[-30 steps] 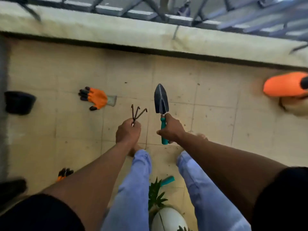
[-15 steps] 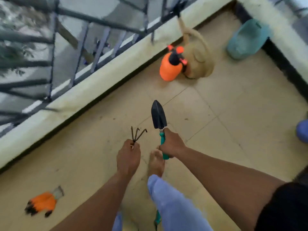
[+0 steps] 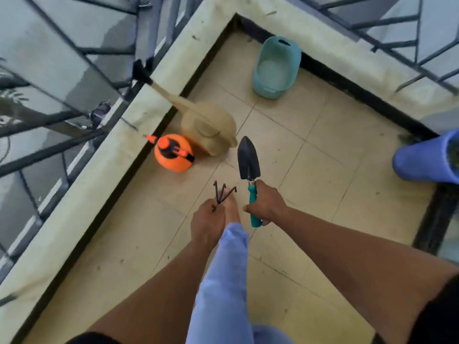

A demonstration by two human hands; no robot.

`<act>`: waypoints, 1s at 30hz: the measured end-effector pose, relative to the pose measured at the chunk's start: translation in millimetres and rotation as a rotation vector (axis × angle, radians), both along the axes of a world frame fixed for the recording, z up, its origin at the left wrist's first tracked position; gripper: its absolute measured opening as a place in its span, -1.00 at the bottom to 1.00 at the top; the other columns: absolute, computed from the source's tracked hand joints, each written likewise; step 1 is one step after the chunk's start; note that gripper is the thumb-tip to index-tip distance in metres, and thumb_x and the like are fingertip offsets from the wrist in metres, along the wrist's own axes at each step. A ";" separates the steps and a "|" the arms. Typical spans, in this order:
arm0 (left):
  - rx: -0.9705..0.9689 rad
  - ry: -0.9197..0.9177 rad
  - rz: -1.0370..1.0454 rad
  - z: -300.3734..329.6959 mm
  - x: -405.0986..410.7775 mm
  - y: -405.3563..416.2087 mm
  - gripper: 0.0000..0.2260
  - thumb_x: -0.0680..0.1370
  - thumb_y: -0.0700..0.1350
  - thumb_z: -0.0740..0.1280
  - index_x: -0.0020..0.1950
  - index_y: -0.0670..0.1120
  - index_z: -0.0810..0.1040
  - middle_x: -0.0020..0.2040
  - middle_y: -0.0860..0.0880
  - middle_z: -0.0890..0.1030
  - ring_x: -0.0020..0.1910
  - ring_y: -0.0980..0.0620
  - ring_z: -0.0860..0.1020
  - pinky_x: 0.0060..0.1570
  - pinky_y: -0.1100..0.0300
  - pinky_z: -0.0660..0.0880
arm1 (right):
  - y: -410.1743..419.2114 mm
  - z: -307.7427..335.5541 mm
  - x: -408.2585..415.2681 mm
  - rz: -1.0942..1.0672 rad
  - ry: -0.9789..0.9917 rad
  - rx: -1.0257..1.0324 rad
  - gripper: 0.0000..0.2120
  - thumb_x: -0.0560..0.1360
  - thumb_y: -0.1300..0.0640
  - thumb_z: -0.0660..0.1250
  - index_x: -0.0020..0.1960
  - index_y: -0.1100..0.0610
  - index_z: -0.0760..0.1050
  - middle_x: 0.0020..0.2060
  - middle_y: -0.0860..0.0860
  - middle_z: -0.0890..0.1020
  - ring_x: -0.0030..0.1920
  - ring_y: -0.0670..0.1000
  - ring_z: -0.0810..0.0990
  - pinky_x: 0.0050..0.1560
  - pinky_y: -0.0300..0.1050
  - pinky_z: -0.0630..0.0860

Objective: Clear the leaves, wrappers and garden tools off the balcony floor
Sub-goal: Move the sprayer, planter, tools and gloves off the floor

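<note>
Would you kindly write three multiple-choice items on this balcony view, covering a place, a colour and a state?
1. Where is the basin?
A. in the floor's far corner
B. on the ledge
C. beside the sprayer

2. What colour is the sprayer?
A. blue
B. orange
C. green

3. What is the right hand doing?
A. hanging open
B. pressing the floor
C. gripping the trowel

Key: 1 A, it sits where the two ledges meet; 2 B, its body is orange; 3 C, fingers wrap the teal handle.

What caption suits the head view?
Left hand grips a hand rake, right hand a trowel, above the balcony floor.
</note>
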State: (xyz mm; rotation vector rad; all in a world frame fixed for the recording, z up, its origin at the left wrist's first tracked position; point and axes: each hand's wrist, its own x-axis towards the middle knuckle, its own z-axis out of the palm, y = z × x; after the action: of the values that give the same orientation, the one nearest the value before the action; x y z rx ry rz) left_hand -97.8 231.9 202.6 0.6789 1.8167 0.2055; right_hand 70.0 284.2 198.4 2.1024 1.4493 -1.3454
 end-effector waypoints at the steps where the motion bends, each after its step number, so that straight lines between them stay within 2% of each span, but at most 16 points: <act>1: -0.025 -0.011 -0.006 -3.8 6.8 14.7 -0.80 0.51 0.00 0.21 -0.11 -0.04 0.59 -0.16 -0.09 0.69 -0.08 -0.22 0.65 0.03 -0.15 0.63 | 13.1 -2.2 10.1 -0.019 -0.002 -0.022 -0.53 0.41 0.12 0.49 0.20 0.07 0.32 -0.04 0.06 0.50 -0.05 0.17 0.61 -0.11 0.19 0.68; 6: -0.132 -0.034 0.001 -25.5 35.8 80.1 -0.74 0.41 0.14 0.22 -0.17 0.02 0.63 -0.22 -0.03 0.70 -0.10 -0.20 0.67 0.03 -0.15 0.65 | 72.4 -8.3 65.4 -0.048 -0.007 -0.137 -0.50 0.42 0.09 0.55 0.20 0.07 0.33 0.10 0.11 0.53 -0.01 0.18 0.59 -0.25 0.12 0.66; 10: -0.131 -0.019 -0.022 -32.8 59.3 142.2 -0.72 0.35 0.08 0.19 -0.19 -0.03 0.62 -0.24 -0.06 0.69 -0.13 -0.20 0.67 0.00 -0.13 0.65 | 128.7 -11.3 97.3 -0.121 0.007 -0.190 -0.44 0.45 0.11 0.55 0.32 0.09 0.32 0.13 0.12 0.47 0.06 0.22 0.58 -0.17 0.24 0.69; 12: -0.113 -0.019 0.027 -34.8 72.7 175.1 -0.73 0.33 0.08 0.22 -0.19 -0.01 0.64 -0.23 -0.06 0.70 -0.13 -0.20 0.66 0.01 -0.10 0.65 | 158.1 -15.4 107.1 -0.133 0.017 -0.190 -0.45 0.45 0.09 0.54 0.30 0.10 0.32 0.10 0.08 0.46 0.04 0.18 0.57 -0.12 0.16 0.69; 14: -0.109 -0.047 0.081 -37.0 86.3 207.5 -0.76 0.34 0.06 0.25 -0.21 -0.02 0.64 -0.31 -0.02 0.66 -0.27 -0.14 0.59 -0.17 0.02 0.59 | 189.7 -22.9 117.1 -0.084 -0.002 -0.164 -0.49 0.44 0.03 0.55 0.22 0.11 0.35 0.13 0.09 0.53 0.02 0.11 0.54 -0.01 0.02 0.60; 16: -0.122 -0.125 0.150 -41.4 102.9 239.9 -0.84 0.42 -0.03 0.25 -0.20 -0.05 0.59 -0.38 -0.02 0.55 -0.42 -0.03 0.45 -0.39 0.19 0.40 | 223.5 -30.1 126.4 -0.055 -0.008 -0.132 -0.52 0.41 -0.02 0.55 0.14 0.12 0.36 0.17 0.13 0.50 0.09 0.15 0.54 0.10 0.07 0.56; 18: -0.128 -0.171 0.206 -51.7 118.6 272.7 -0.85 0.56 -0.18 0.23 -0.18 -0.08 0.53 -0.40 -0.02 0.46 -0.51 0.07 0.35 -0.49 0.27 0.27 | 260.1 -42.4 135.4 -0.053 0.010 -0.115 -0.47 0.39 -0.02 0.56 0.17 0.13 0.35 0.24 0.14 0.39 0.28 0.21 0.47 0.23 0.15 0.57; 19: -0.115 -0.187 0.228 -57.7 125.7 288.3 -0.82 0.59 -0.23 0.23 -0.19 -0.08 0.51 -0.41 -0.03 0.44 -0.53 0.09 0.33 -0.51 0.28 0.25 | 278.5 -49.2 140.2 -0.117 0.045 -0.135 -0.45 0.40 0.02 0.57 0.21 0.12 0.33 0.25 0.14 0.38 0.27 0.23 0.49 0.14 0.18 0.63; 21: -0.076 -0.208 0.271 -67.0 140.6 321.7 -0.83 0.61 -0.25 0.25 -0.17 -0.09 0.52 -0.41 -0.03 0.46 -0.53 0.09 0.35 -0.51 0.28 0.28 | 315.4 -64.6 149.9 -0.266 0.091 -0.193 -0.48 0.46 0.10 0.53 0.28 0.11 0.33 0.18 0.18 0.51 0.05 0.26 0.65 -0.20 0.18 0.70; 22: -0.054 -0.216 0.290 -70.9 146.5 339.4 -0.85 0.61 -0.25 0.26 -0.13 -0.10 0.54 -0.40 -0.03 0.47 -0.52 0.09 0.37 -0.49 0.26 0.30 | 335.1 -73.1 153.5 -0.266 0.096 -0.200 -0.50 0.47 0.12 0.52 0.31 0.13 0.37 0.15 0.20 0.56 -0.02 0.27 0.68 -0.22 0.15 0.70; 24: -0.036 -0.229 0.346 -79.3 157.2 368.9 -0.86 0.62 -0.27 0.25 -0.08 -0.13 0.56 -0.39 -0.05 0.48 -0.51 0.08 0.38 -0.49 0.27 0.31 | 369.6 -89.9 162.2 -0.204 0.074 -0.206 -0.55 0.47 0.15 0.51 0.29 0.19 0.44 0.15 0.21 0.60 0.03 0.24 0.68 -0.11 0.07 0.68; 25: -0.036 -0.224 0.376 -82.8 162.0 383.6 -0.85 0.62 -0.28 0.24 -0.09 -0.14 0.56 -0.38 -0.06 0.48 -0.50 0.06 0.37 -0.48 0.27 0.30 | 385.7 -96.1 165.3 -0.215 0.082 -0.226 -0.56 0.47 0.18 0.50 0.28 0.22 0.42 0.13 0.22 0.59 -0.01 0.22 0.68 -0.20 0.03 0.67; 27: -0.063 -0.195 0.425 -89.8 172.6 408.4 -0.82 0.61 -0.28 0.22 -0.14 -0.13 0.56 -0.36 -0.09 0.48 -0.47 0.02 0.37 -0.46 0.25 0.31 | 414.5 -106.8 171.0 -0.292 0.130 -0.304 -0.53 0.49 0.27 0.47 0.30 0.23 0.33 0.05 0.28 0.56 -0.24 0.20 0.68 -0.48 0.00 0.61; 28: -0.071 -0.190 0.453 -94.1 176.4 420.9 -0.81 0.61 -0.29 0.22 -0.15 -0.13 0.55 -0.36 -0.11 0.48 -0.46 0.01 0.37 -0.46 0.26 0.31 | 429.4 -112.2 171.4 -0.308 0.152 -0.335 -0.52 0.50 0.29 0.46 0.31 0.24 0.30 0.02 0.30 0.57 -0.30 0.20 0.68 -0.49 0.02 0.61; 29: -0.068 -0.195 0.478 -98.3 179.0 431.7 -0.80 0.62 -0.29 0.21 -0.16 -0.14 0.54 -0.35 -0.12 0.47 -0.47 0.01 0.36 -0.48 0.28 0.30 | 442.0 -117.3 169.4 -0.291 0.152 -0.343 -0.53 0.50 0.29 0.46 0.29 0.27 0.31 0.02 0.32 0.59 -0.26 0.23 0.70 -0.40 0.08 0.66; 30: -0.059 -0.200 0.502 -103.9 181.6 442.0 -0.80 0.62 -0.30 0.21 -0.16 -0.15 0.53 -0.35 -0.12 0.46 -0.48 0.02 0.36 -0.49 0.29 0.29 | 453.9 -126.1 167.5 -0.245 0.143 -0.332 -0.55 0.49 0.26 0.48 0.26 0.28 0.33 0.05 0.32 0.62 -0.15 0.26 0.72 -0.21 0.16 0.69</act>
State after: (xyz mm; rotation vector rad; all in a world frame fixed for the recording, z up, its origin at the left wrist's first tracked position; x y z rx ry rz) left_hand 83.8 673.9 98.7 0.1427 1.7623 0.5305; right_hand 237.5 738.1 72.2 2.0435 0.9512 -1.7229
